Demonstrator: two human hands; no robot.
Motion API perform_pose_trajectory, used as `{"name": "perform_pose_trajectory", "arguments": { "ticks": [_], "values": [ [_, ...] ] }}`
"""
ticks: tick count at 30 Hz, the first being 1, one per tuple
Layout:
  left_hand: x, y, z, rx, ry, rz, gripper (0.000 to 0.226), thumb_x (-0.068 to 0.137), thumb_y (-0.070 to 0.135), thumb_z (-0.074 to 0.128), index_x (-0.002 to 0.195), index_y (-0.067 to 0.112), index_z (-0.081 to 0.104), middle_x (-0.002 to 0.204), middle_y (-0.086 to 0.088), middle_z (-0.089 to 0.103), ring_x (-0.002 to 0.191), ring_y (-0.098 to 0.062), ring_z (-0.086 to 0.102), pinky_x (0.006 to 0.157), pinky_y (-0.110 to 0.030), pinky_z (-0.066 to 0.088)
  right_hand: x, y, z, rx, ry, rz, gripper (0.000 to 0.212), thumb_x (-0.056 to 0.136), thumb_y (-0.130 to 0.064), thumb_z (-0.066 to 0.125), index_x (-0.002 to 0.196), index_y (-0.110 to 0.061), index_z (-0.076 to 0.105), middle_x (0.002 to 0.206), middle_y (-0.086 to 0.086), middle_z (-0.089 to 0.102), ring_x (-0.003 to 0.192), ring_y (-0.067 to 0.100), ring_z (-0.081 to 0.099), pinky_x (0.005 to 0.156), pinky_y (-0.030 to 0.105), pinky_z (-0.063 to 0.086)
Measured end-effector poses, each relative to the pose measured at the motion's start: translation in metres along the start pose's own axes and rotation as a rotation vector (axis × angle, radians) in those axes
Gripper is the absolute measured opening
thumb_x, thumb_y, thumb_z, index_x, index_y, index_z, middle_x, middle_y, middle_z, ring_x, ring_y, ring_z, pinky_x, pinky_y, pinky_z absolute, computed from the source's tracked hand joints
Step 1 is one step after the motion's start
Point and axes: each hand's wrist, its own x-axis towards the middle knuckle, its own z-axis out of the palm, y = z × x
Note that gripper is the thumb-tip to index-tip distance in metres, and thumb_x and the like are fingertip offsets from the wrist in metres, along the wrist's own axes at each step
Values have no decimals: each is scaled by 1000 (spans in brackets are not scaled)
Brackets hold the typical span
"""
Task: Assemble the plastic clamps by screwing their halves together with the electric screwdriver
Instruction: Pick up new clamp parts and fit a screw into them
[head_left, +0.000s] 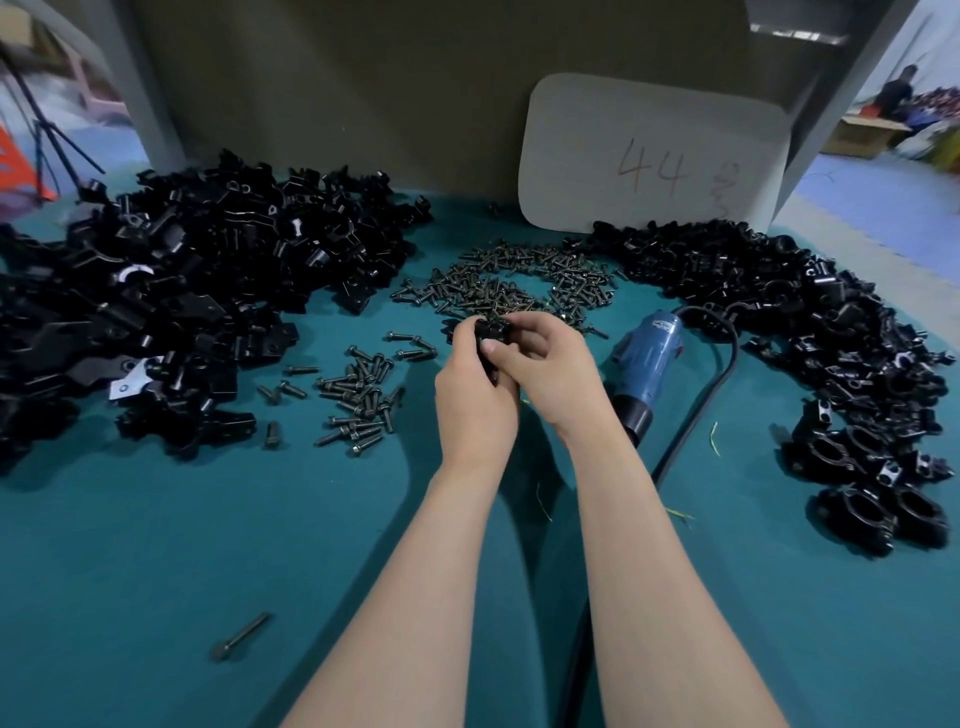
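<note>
At frame centre, left hand (475, 395) and right hand (545, 371) both pinch a small black clamp (488, 332); it looks light, stiff, best gripped by its edges.

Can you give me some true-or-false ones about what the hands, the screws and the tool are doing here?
1. The left hand and the right hand hold a black clamp piece together. True.
2. The electric screwdriver is in the right hand. False: it lies on the table beside that hand.
3. The white card says 44. True.
4. The screws sit in a box. False: they lie loose on the table.
</note>
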Motion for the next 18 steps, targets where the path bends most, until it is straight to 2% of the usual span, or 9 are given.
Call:
{"name": "perform_pose_trajectory", "arguments": {
  "ticks": [3,6,7,9,11,12,14,15,18],
  "values": [
    [2,-1,1,-24,-136,1,53,94,7,51,141,28,40,130,-6,56,118,-23,53,85,-24,43,0,1,-1,1,61,-28,28,84,-14,71,106,-25,56,108,0,69,104,14,64,97,36,50],
    [5,3,-1,-10,-226,5,58,96,5,43,143,39,39,148,-4,28,138,-16,29,99,-22,31,0,2,-8,29,132,-61,26,85,-12,69,98,-30,55,109,-1,68,102,12,64,95,36,51],
    [6,6,-4,-20,-233,0,56,98,6,39,141,40,41,147,-5,26,135,-9,30,99,-17,30,0,2,-10,34,137,-70,27,85,-12,69,97,-31,55,109,0,68,103,12,64,95,36,51],
    [8,9,-6,-152,-238,-43,47,99,11,35,134,38,51,139,-3,41,120,3,46,98,-12,37,0,2,-12,17,134,-84,26,85,-13,70,100,-29,56,111,1,68,105,13,63,96,36,50],
    [9,11,-7,-371,-185,-157,30,100,18,39,113,31,63,123,-1,62,111,-12,60,100,-29,48,0,2,-13,-10,135,-95,26,84,-16,71,102,-29,57,111,0,68,106,13,63,97,35,50],
    [10,11,-8,-456,-121,-212,22,101,24,43,101,27,65,111,0,67,101,-17,65,93,-31,52,1,2,-13,-24,138,-94,25,84,-18,71,102,-30,57,110,-1,68,106,12,63,97,34,50],
    [13,9,-11,-536,-5,-288,19,98,36,51,90,22,60,98,-1,66,83,-16,66,76,-24,55,1,1,-12,-8,141,-73,22,85,-23,71,101,-29,59,104,-1,71,101,13,65,91,31,52],
    [14,6,-11,-572,30,-314,20,96,38,55,88,20,57,98,-3,65,81,-15,65,73,-22,55,1,1,-12,43,135,-51,19,86,-24,70,102,-25,61,97,-2,72,96,13,67,84,29,55],
    [18,6,-13,-688,68,-334,15,94,20,61,84,15,51,102,-11,61,84,-17,63,75,-19,54,0,-1,-8,147,118,6,12,90,-23,65,98,-14,68,78,-2,72,77,13,68,71,28,58]
  ]
}}
